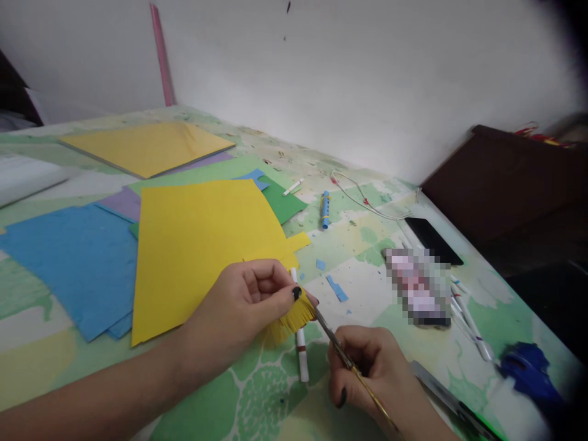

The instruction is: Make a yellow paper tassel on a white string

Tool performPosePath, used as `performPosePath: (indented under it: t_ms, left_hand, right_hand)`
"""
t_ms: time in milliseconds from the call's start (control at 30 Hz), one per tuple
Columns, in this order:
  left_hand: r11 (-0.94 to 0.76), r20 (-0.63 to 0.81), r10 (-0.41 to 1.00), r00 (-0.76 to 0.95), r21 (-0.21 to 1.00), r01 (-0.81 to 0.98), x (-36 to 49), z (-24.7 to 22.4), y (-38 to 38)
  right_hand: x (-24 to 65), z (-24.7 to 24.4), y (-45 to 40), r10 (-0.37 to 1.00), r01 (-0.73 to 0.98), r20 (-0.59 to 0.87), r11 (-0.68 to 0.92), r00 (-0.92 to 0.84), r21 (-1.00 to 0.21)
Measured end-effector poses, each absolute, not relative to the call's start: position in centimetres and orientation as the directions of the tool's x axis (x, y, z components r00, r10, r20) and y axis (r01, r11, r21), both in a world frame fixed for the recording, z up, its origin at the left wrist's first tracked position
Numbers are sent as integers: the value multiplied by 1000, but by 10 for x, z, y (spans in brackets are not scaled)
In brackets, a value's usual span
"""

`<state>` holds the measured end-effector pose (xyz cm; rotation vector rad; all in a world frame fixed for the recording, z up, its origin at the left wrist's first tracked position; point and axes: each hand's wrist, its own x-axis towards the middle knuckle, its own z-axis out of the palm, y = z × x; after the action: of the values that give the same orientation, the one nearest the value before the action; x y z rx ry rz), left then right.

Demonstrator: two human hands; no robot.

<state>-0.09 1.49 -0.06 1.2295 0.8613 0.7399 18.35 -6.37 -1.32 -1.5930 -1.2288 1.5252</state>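
Near the middle of the head view, my left hand pinches a small strip of yellow fringed paper between thumb and fingers. My right hand is closed around gold-handled scissors, whose blades reach the right edge of the fringe. Beneath the fringe lies a white marker with a brown band, its middle partly hidden. A large yellow sheet lies behind my left hand.
Blue sheets and green sheets lie around the yellow one. A rolled blue piece, blue scraps, a phone, a black flat object, a cutter and a blue object lie rightward.
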Motion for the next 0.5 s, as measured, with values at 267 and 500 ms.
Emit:
performPosePath:
  t_ms: [267, 500]
  left_hand:
    - [198, -145, 850, 506, 979, -53, 1, 0, 16]
    - [241, -131, 840, 526, 959, -146, 1, 0, 16]
  right_hand:
    - [178, -9, -64, 906, 195, -414, -392, -87, -899]
    - [180, -11, -64, 918, 204, -384, -358, -104, -911]
